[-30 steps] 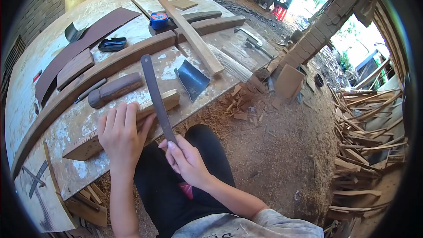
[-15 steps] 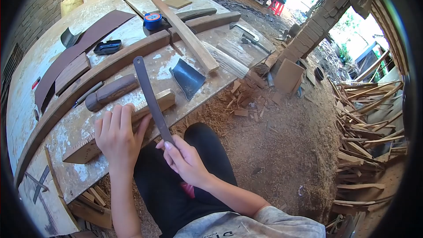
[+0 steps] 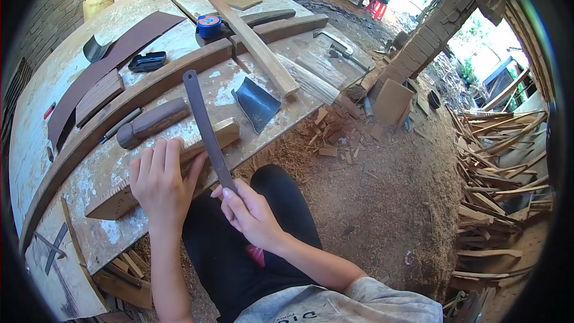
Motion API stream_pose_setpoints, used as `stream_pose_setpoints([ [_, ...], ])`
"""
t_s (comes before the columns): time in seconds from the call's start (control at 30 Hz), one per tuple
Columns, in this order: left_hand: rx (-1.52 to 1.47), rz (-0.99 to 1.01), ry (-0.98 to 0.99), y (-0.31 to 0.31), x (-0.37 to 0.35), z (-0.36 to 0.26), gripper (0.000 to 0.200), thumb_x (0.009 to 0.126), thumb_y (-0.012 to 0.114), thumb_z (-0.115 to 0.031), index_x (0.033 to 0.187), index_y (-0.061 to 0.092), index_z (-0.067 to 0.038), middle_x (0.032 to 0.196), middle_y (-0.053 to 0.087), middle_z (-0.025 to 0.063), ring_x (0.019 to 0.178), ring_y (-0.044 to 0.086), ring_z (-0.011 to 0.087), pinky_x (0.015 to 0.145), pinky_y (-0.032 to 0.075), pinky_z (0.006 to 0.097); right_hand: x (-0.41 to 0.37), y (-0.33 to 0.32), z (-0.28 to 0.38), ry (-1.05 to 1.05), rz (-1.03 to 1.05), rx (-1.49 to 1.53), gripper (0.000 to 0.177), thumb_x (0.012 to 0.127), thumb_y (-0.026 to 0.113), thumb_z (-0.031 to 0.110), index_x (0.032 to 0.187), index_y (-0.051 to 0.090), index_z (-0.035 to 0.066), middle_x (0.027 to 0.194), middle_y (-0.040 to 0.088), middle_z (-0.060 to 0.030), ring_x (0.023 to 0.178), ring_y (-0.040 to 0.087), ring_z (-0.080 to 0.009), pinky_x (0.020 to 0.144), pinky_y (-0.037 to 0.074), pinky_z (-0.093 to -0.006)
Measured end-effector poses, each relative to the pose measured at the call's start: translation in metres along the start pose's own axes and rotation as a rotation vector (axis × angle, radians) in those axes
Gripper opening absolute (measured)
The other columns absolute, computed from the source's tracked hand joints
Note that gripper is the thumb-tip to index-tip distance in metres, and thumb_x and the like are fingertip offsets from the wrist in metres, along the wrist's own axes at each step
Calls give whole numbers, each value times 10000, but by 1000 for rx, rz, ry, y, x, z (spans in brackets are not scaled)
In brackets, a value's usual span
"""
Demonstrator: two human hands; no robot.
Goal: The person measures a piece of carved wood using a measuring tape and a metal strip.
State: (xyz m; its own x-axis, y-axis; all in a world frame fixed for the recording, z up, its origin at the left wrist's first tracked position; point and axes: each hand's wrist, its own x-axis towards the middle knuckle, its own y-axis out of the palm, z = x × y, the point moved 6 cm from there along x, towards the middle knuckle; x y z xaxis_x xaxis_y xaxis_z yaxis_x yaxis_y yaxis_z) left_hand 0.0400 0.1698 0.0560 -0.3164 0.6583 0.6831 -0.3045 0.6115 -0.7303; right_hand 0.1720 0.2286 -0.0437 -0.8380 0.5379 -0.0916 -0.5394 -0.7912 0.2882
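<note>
Left hand (image 3: pixel 160 180) lies flat on the pale wood block (image 3: pixel 222 132); right hand (image 3: pixel 250 214) grips a dark file (image 3: pixel 204 124), seemingly metal, pointing to eleven o'clock.

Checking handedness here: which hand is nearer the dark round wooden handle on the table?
Left. The left hand rests on the wood block beside the handle; the right hand grips the file, past the table edge.

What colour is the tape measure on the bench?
The tape measure is blue, orange centre; head view.
</note>
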Motion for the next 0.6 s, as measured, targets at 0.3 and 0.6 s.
stream_pose_setpoints([
  [0.3,6,-16,5,0,1,0,402,788,852,-340,1024,646,-88,928,628,27,892,616,220,790,430,369,-2,0,-2,-12,0,-11,265,1139,414,229,1199,570,24,724,476,23,563,406,-25,506,348,-183],
  [0.6,-3,-20,7,-1,2,0,400,790,850,-345,1019,645,-88,924,626,28,887,615,220,788,427,363,3,1,5,0,-8,-10,260,1138,431,241,1190,585,38,710,469,30,581,414,-30,519,350,-197],
])
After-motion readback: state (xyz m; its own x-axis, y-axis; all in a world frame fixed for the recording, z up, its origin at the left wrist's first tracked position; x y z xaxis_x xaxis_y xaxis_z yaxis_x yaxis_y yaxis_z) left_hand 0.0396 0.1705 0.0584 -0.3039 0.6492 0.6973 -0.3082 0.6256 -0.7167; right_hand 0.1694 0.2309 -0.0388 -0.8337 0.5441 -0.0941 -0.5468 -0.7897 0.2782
